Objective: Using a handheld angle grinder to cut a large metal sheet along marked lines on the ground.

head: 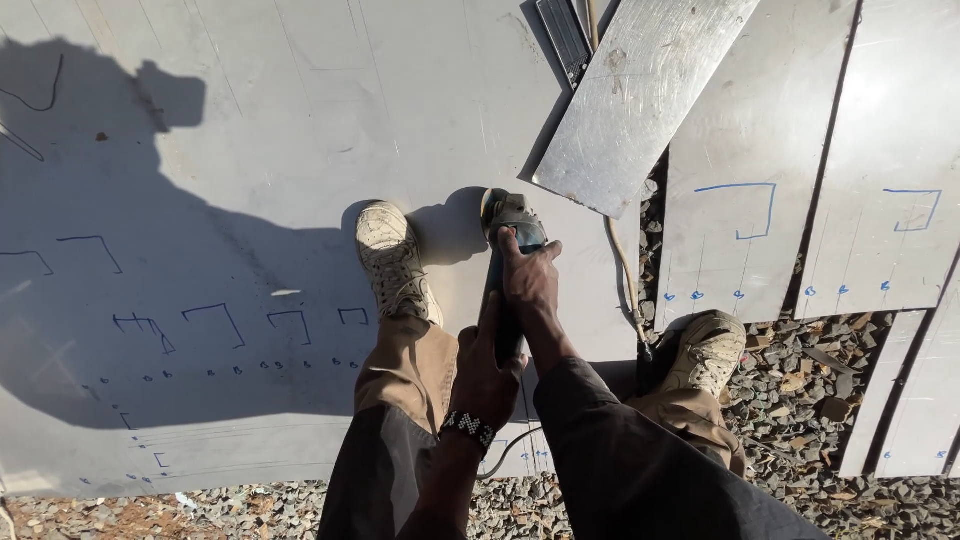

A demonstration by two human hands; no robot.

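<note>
While both hands grip, angle grinder (pixel 508 262) lengthwise, disc end pointing away

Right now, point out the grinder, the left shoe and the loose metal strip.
grinder (pixel 512 222), head view, on its head past the knuckles.
left shoe (pixel 392 258), head view, on the laces.
loose metal strip (pixel 640 95), head view, on its scratched middle.

Gravel ground (pixel 800 385) carries it all, showing bare along the near edge and at the right. A big grey metal sheet (pixel 250 130) lies flat on it, filling the left, marked with blue pen lines. To the right lie narrower metal strips (pixel 745 170) side by side with dark gaps between. A scratched metal plate (pixel 635 100) rests tilted across the far middle.
</note>
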